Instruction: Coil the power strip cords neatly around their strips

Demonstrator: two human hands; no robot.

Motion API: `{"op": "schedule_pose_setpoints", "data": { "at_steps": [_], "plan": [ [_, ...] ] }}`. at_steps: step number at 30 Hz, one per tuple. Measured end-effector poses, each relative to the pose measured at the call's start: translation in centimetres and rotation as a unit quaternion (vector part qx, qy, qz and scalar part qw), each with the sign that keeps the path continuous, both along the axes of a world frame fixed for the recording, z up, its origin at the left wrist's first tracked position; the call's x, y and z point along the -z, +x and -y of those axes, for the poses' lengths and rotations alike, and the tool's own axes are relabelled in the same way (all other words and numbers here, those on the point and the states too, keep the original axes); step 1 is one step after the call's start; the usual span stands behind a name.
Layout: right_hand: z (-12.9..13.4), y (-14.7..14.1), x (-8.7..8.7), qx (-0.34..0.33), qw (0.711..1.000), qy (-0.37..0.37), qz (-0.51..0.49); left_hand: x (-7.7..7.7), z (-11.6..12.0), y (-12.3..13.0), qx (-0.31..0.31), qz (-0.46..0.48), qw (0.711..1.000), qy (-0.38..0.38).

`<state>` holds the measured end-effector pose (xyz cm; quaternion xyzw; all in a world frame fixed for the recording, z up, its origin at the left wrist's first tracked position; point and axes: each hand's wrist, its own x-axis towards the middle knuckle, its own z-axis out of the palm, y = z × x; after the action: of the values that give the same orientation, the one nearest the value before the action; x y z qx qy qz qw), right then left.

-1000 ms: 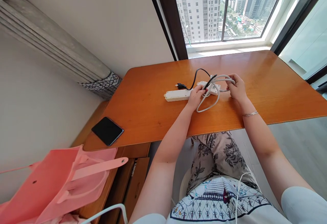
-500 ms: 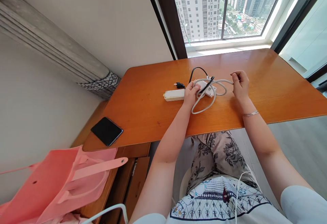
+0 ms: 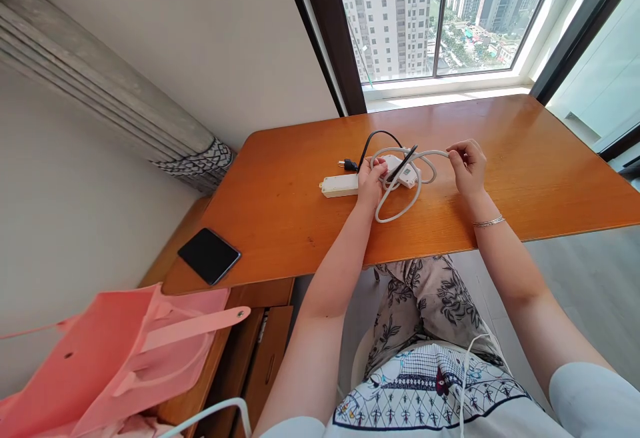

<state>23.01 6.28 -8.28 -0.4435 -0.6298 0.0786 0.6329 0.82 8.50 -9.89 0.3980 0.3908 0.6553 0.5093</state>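
Note:
A white power strip [image 3: 341,186] lies on the wooden table, its middle partly behind my left hand [image 3: 371,186]. The fingers of that hand are closed around loops of white cable [image 3: 406,211] above the strip. To the right, my right hand [image 3: 468,167] pinches a stretch of the same cable and holds it out taut from the loops. A black cord [image 3: 381,133] arches behind the bundle and ends in a black plug [image 3: 347,165] just left of my left hand. Where the cords cross, I cannot make out which one passes over.
A dark smartphone [image 3: 209,256] lies near the table's left front corner. Below it hangs an open pink bag [image 3: 125,351] beside wooden drawers [image 3: 267,365]. The table [image 3: 550,178] reaches to a window at the back.
My left hand has shifted slightly left with the cable loops, and the black plug has moved a little left too. My right hand has drawn slightly left, still pinching the cable.

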Motion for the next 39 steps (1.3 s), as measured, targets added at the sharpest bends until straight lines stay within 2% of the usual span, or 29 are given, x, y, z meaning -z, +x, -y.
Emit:
{"op": "schedule_pose_setpoints", "data": {
  "at_steps": [5,8,11,15,20,22,29,33,36,39],
  "plan": [
    [0.4,-0.5,-0.2,-0.064,0.998,-0.019,0.005,0.2,0.5,-0.2,0.057,-0.074,0.995,0.036],
    [0.5,-0.8,-0.3,-0.136,0.987,-0.08,-0.028,0.3,0.5,-0.4,0.083,-0.069,0.992,0.06],
    [0.5,-0.6,-0.4,-0.19,0.967,-0.158,-0.061,0.4,0.3,-0.6,0.094,-0.094,0.99,0.052],
    [0.4,0.0,-0.8,-0.275,0.927,-0.245,-0.067,0.4,0.2,-0.9,0.113,-0.213,0.968,0.068],
    [0.8,0.3,-1.2,-0.328,0.895,-0.297,-0.059,0.2,0.7,-1.1,0.232,-0.247,0.938,0.075],
    [1.1,0.2,-1.3,-0.352,0.885,-0.302,-0.038,0.1,0.9,-1.2,0.249,-0.254,0.93,0.091],
    [1.4,0.4,-1.4,-0.407,0.873,-0.263,0.054,0.6,1.0,-1.2,0.131,-0.301,0.932,0.152],
    [1.1,0.6,-1.2,-0.446,0.85,-0.273,0.072,0.6,1.4,-1.1,0.113,-0.337,0.918,0.176],
    [1.0,0.3,-0.9,-0.423,0.866,-0.263,0.046,0.6,1.5,-0.9,0.103,-0.332,0.918,0.188],
    [0.8,-0.2,-0.6,-0.362,0.905,-0.222,0.008,0.7,1.2,-0.9,0.076,-0.277,0.943,0.17]
  ]
}}
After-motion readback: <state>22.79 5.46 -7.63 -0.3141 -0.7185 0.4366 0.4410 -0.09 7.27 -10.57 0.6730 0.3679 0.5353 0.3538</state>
